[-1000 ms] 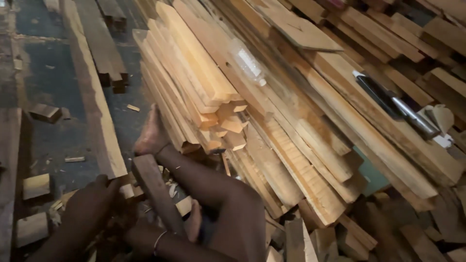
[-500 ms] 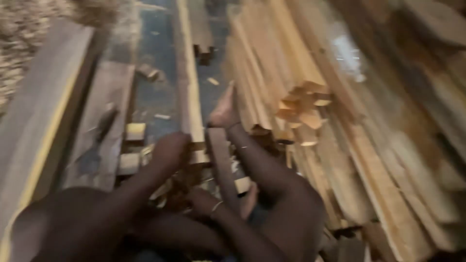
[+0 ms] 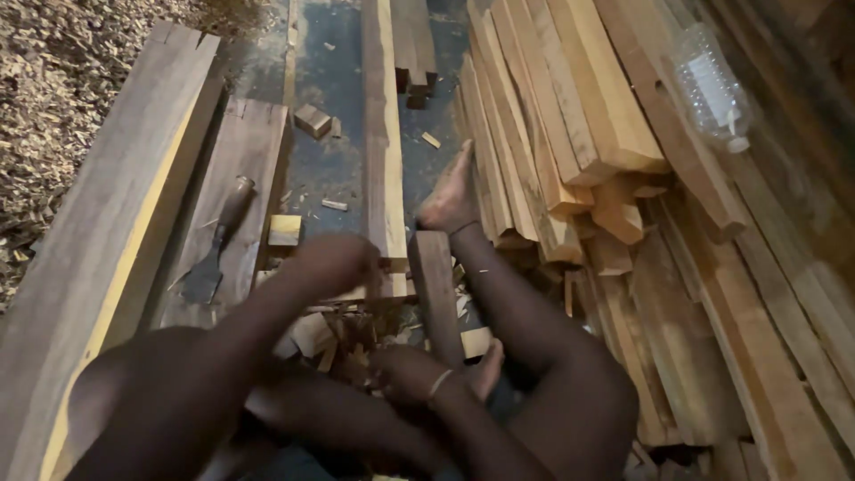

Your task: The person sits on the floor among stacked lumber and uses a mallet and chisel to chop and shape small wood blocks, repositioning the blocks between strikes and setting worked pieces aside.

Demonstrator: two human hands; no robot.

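Note:
I sit on the floor with my right leg stretched out, its bare foot against a stack of pale planks. My left hand is blurred and hovers over small pale offcuts at the near end of a long pale plank. Whether it grips anything is unclear. My right hand, with a thin band at the wrist, rests low among loose wood scraps beside my other foot. A dark wooden block lies along my right shin.
A wood-handled chisel lies on a dark plank at the left. Thick dark beams run along the left edge, with wood shavings beyond. Pale planks are piled at the right, a clear plastic bottle on top.
The view has swung left, bringing the chisel and dark beams into sight. My left hand has moved up towards the end of the long pale plank. My right hand stays low.

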